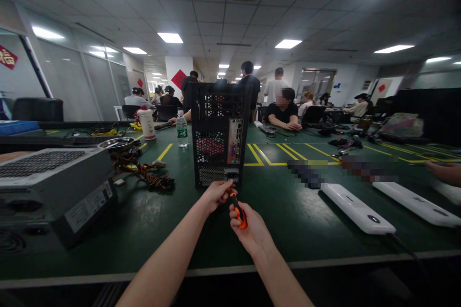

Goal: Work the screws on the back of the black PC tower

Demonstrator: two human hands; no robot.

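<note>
A black computer case stands upright on the green table, its back panel facing me. My right hand is wrapped round the orange and black handle of a screwdriver, which points up toward the lower edge of the case. Close to the front end of that handle, my left hand has its fingers pinched together at the bottom of the back panel, just below the power socket. What sits between those fingertips is hidden, and so is the screwdriver's tip.
Power supply units are stacked at left, beside bundled cables and a metal bowl. A water bottle stands left of the case. Two white power strips lie at right. A person sits across the table.
</note>
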